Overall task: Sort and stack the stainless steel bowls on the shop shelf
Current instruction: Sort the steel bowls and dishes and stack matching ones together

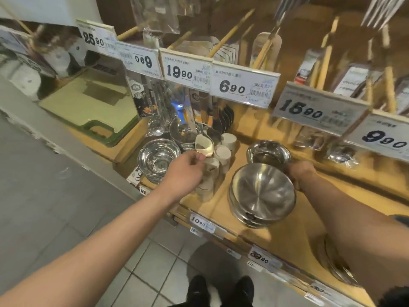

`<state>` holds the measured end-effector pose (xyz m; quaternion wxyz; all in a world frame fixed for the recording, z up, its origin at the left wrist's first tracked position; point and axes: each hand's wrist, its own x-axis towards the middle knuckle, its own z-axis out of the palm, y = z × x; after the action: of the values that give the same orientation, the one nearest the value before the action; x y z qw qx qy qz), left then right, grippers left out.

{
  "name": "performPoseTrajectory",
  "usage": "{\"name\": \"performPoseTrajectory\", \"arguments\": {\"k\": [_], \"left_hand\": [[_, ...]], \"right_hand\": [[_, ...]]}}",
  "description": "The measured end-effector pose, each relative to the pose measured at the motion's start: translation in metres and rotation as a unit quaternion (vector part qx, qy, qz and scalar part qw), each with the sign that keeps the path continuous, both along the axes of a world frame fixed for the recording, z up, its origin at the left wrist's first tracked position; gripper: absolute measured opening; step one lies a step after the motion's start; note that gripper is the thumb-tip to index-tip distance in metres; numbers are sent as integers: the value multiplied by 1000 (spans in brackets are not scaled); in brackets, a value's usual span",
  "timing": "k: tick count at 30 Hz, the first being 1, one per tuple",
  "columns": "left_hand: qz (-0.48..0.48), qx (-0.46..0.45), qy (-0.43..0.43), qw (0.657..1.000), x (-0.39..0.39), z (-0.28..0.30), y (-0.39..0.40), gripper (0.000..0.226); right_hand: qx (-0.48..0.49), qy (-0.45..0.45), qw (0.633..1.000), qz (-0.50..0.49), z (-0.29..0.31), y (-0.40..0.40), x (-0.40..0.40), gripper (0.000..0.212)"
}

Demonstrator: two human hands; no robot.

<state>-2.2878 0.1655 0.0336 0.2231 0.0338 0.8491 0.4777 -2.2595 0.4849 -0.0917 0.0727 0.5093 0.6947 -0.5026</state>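
Observation:
A stack of large stainless steel bowls (263, 193) sits tilted near the front of the wooden shelf (287, 235). My right hand (298, 171) grips the far rim of its top bowl. Behind it stands a smaller steel bowl (269, 154). At the left is a shiny bowl stack (157, 157), with more small steel bowls (181, 131) behind. My left hand (186, 171) pinches a cream cup (204, 146) tilted above several stacked cream cups (221, 155) in the shelf's middle.
Price tags (243, 85) hang on a rail above the shelf, with packaged utensils and chopsticks behind them. A green-edged cutting board (93, 107) lies at the left. Front-edge price labels (200, 222) line the shelf. A round steel item (336, 262) sits lower right. Tiled floor and my shoes are below.

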Motion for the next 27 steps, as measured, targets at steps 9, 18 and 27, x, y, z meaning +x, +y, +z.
{"name": "performPoseTrajectory", "arguments": {"k": [9, 18, 27], "left_hand": [[-33, 31, -4, 999, 5, 20, 19, 10], [-97, 51, 7, 994, 24, 43, 41, 15], [-165, 59, 37, 984, 53, 65, 58, 24]], "right_hand": [[-117, 117, 975, -145, 58, -1, 28, 16], [-112, 178, 958, -197, 120, -20, 83, 14], [-66, 228, 957, -167, 207, -73, 187, 5]]}}
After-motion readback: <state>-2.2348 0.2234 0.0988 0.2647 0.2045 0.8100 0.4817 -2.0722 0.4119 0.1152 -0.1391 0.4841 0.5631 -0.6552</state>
